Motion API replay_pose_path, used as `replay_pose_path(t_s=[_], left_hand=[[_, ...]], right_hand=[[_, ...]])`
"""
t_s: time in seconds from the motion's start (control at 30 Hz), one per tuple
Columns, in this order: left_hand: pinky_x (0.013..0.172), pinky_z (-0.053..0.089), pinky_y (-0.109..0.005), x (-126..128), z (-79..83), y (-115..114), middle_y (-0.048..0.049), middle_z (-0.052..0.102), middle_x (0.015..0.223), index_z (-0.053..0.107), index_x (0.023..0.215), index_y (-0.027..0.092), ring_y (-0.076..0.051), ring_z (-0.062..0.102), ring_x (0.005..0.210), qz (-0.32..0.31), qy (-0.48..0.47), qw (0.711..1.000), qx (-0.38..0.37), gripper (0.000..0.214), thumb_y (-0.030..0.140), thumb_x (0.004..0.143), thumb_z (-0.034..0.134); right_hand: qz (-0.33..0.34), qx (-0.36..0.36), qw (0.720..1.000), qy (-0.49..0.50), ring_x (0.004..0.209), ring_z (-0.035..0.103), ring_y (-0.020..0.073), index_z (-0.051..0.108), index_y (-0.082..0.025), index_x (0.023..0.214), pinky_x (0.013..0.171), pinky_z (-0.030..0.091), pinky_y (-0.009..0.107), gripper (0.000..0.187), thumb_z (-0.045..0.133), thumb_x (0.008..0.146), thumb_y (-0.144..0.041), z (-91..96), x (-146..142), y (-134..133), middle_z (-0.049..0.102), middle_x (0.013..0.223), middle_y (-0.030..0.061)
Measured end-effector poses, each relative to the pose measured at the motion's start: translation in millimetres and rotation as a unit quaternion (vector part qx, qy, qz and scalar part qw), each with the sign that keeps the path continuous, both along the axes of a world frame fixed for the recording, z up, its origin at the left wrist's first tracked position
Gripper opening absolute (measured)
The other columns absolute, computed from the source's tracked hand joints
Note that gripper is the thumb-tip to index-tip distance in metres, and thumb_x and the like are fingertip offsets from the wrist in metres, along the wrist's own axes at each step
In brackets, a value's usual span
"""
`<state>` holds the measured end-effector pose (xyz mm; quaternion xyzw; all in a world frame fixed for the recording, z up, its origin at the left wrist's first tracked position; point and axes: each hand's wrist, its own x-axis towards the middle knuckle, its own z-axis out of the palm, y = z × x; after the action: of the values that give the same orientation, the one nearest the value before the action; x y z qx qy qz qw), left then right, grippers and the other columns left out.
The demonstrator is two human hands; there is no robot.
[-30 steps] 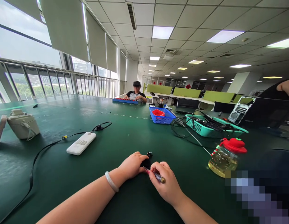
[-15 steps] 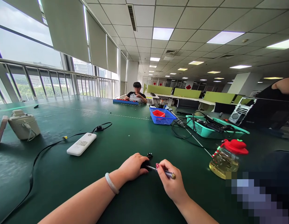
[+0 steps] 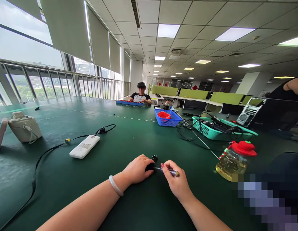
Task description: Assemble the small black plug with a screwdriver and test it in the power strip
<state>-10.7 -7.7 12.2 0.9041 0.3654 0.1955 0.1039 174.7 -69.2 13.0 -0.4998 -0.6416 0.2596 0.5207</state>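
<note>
My left hand (image 3: 137,170) rests on the green table, its thumb and fingers closed around a small black object (image 3: 150,167), mostly hidden. In my right hand (image 3: 176,180) is a screwdriver (image 3: 172,172), pinched between thumb and fingers, with a thin metal shaft and a see-through handle ending in a gold-coloured cap. The shaft points left, its tip meeting the black object. Just beyond my left fingertips lies another small shiny black piece (image 3: 155,158), too small to make out.
A white power bank (image 3: 85,147) and a black cord (image 3: 53,148) lie left. On the right stand a red-lidded glass jar (image 3: 232,165), a blue basket (image 3: 167,120) and a teal basket (image 3: 206,132) with cables. A person (image 3: 140,94) sits at the far end; another stands right.
The screwdriver lies a little flatter, and its handle end has shifted slightly left. Both hands keep their grips. The whole view has moved slightly. The far person's arms have moved.
</note>
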Motion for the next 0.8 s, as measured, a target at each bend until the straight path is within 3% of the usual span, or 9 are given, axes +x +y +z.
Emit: replay_pose_path(t_s=[0.23, 0.33, 0.57, 0.8], left_hand=[[0.098, 0.046, -0.038, -0.8, 5.1, -4.0, -0.0047, 0.067, 0.117, 0.056, 0.125, 0.024, -0.022, 0.057, 0.108, 0.0, -0.051, 0.999, 0.014, 0.036, 0.028, 0.089, 0.053], [0.1, 0.045, -0.038, -0.5, 5.6, -3.3, -0.0037, 0.065, 0.122, 0.053, 0.128, 0.024, -0.022, 0.055, 0.111, 0.032, -0.062, 0.997, 0.02, 0.037, 0.026, 0.092, 0.047], [0.096, 0.046, -0.041, -3.6, -1.8, 5.1, -0.0076, 0.063, 0.125, 0.064, 0.118, 0.022, -0.025, 0.056, 0.107, 0.141, 0.002, 0.989, 0.034, 0.038, 0.018, 0.092, 0.036], [0.091, 0.047, -0.04, -2.5, -1.8, 3.5, -0.0101, 0.065, 0.114, 0.069, 0.107, 0.02, -0.025, 0.058, 0.1, 0.153, 0.062, 0.985, 0.053, 0.037, 0.019, 0.091, 0.036]], right_hand=[[-0.032, 0.017, 0.974, 0.223, 0.049, 0.043, 0.0106, 0.057, -0.02, 0.074, 0.045, 0.036, 0.022, 0.037, 0.06, 0.085, -0.055, -10.9, 13.7, 12.1, 0.049, 0.058, -0.0026], [-0.051, 0.014, 0.965, 0.258, 0.051, 0.046, 0.0115, 0.061, -0.02, 0.08, 0.047, 0.039, 0.023, 0.035, 0.063, 0.083, -0.054, -18.0, 20.3, 22.1, 0.053, 0.063, -0.0012], [-0.064, -0.004, 0.99, 0.129, 0.061, 0.058, 0.0174, 0.064, -0.019, 0.087, 0.058, 0.048, 0.029, 0.04, 0.063, 0.08, -0.058, -19.6, 20.0, 26.4, 0.06, 0.07, 0.0029], [-0.041, -0.02, 0.999, 0.014, 0.069, 0.061, 0.0191, 0.064, -0.019, 0.096, 0.063, 0.049, 0.029, 0.038, 0.059, 0.083, -0.054, -15.6, 13.7, 18.8, 0.064, 0.08, 0.005]])
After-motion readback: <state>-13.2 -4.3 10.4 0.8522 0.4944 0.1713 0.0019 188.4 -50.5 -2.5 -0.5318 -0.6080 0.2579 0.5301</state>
